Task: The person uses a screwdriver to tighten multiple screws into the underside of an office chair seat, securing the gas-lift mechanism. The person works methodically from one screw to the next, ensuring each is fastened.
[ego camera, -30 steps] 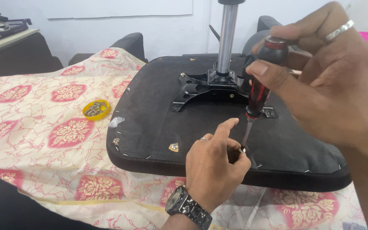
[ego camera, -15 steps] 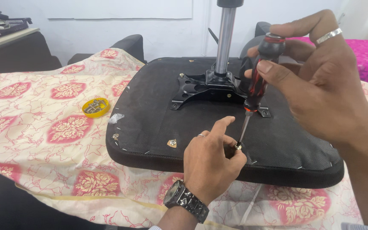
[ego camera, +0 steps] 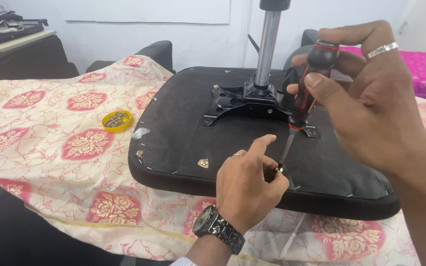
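Screwdriver (ego camera: 305,93): red-and-black handle, thin steel shaft, tilted down and to the left; its tip meets the screw at the seat's near edge. Stiff and light by the look of it; the ribbed handle is the place to hold, and that is where it is held.
Right hand (ego camera: 371,103): wrapped around the screwdriver handle, thumb and fingers closed on its upper part, a ring on one finger.
Screw (ego camera: 278,169): small, brass-coloured, standing on the seat underside just under the driver tip. Likely slick and easy to tip, so it wants pinching low at its sides.
Left hand (ego camera: 247,184): fingertips narrowed around the screw, steadying it; index finger stretched forward, a watch on the wrist.
Chair seat (ego camera: 183,128): black padded seat turned upside down, its metal bracket (ego camera: 242,101) and gas column (ego camera: 267,42) pointing up. Looks heavy and stable.
Cloth (ego camera: 50,143): cream with red floral patches, spread under the seat over the surface.
Yellow lid (ego camera: 117,120): lies on the cloth, well apart to the left of both hands, small hardware inside.
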